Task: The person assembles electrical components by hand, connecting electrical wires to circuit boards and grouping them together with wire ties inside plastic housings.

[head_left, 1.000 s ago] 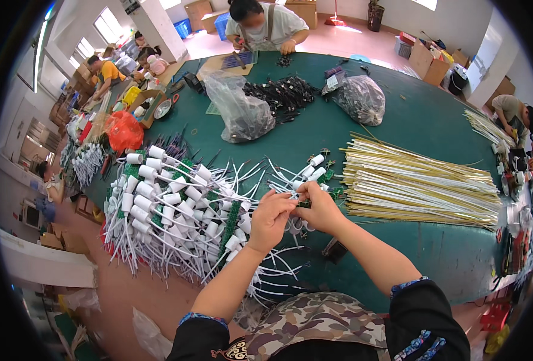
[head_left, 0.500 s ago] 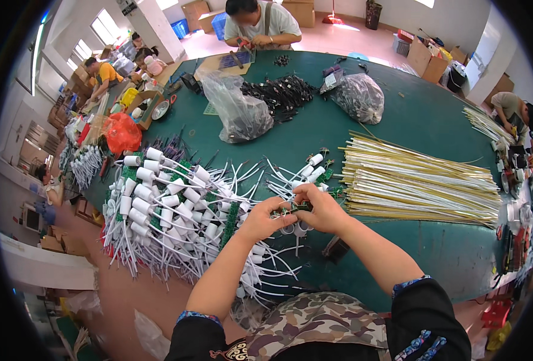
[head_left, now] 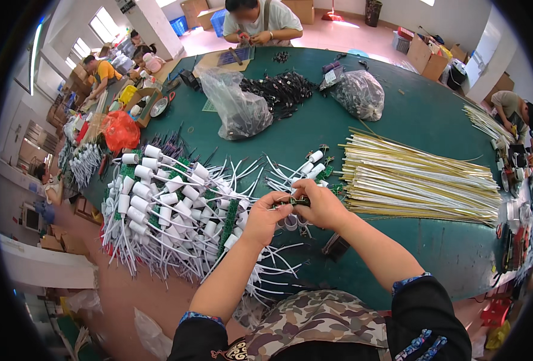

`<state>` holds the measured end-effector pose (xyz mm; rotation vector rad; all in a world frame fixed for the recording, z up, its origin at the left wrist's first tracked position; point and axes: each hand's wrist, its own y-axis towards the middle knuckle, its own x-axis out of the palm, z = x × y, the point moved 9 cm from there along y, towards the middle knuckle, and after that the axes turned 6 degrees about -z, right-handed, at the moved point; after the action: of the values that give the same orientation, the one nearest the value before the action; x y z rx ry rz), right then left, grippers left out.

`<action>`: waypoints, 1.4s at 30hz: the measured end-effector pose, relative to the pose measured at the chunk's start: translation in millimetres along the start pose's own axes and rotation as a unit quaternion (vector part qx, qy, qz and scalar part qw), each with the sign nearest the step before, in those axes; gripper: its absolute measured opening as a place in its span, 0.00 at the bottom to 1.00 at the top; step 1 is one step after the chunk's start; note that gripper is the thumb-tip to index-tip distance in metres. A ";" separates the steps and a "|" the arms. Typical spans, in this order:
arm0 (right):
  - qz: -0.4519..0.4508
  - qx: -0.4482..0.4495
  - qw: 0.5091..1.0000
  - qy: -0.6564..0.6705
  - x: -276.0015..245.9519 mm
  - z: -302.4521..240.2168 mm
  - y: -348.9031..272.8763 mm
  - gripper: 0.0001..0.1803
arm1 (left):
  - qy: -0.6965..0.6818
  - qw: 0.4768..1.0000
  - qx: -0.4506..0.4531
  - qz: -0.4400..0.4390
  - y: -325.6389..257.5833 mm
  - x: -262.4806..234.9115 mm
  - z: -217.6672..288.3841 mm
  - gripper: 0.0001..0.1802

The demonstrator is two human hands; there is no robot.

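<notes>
Close together over the table's near middle, my left hand [head_left: 265, 218] and my right hand [head_left: 321, 207] pinch a small green circuit board [head_left: 302, 201] with thin wires. Fingers cover most of the board. Just under my hands, white cylinders [head_left: 291, 224] with wires lie on the green table. To the left spreads a big heap of white cylindrical parts [head_left: 170, 198] with white cables, with green circuit boards [head_left: 229, 222] among them. A smaller group of the same white cylinders [head_left: 307, 167] rests just beyond my fingers.
A thick bundle of yellow and white strips [head_left: 419, 177] lies to the right. Farther back are a clear plastic bag [head_left: 233, 111], a pile of black parts [head_left: 287, 93] and a second filled bag [head_left: 359, 96]. A co-worker [head_left: 263, 24] sits across the green table [head_left: 410, 253].
My hands stay together on the board, with my left fingers drawn in closer around it and its wires. The co-worker opposite has shifted their hands slightly.
</notes>
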<state>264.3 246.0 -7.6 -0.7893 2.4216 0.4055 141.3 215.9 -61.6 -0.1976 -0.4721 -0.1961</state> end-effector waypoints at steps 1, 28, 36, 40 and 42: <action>0.016 0.017 0.999 0.025 -1.1 1.4 0.5 0.27 | -0.072 0.997 0.003 0.010 0.3 -5.0 -5.0 0.12; 0.038 0.024 0.999 0.010 13.6 19.4 27.3 0.12 | 0.151 0.987 -0.042 0.045 20.1 -23.2 -14.2 0.14; 0.093 0.095 0.989 -0.061 28.8 18.2 23.6 0.11 | 0.433 0.884 0.092 0.149 15.4 -18.2 18.7 0.10; 0.187 0.073 0.975 -0.091 13.1 14.5 20.8 0.11 | 0.463 0.864 0.093 0.174 14.6 -19.5 27.3 0.12; 0.089 0.167 0.959 0.212 15.0 44.8 24.3 0.12 | 0.485 0.855 0.114 0.141 17.5 -9.5 42.0 0.14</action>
<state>257.8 277.9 -49.6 -0.5504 2.8655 -0.1264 119.0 243.9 -31.9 0.0827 0.5479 0.0649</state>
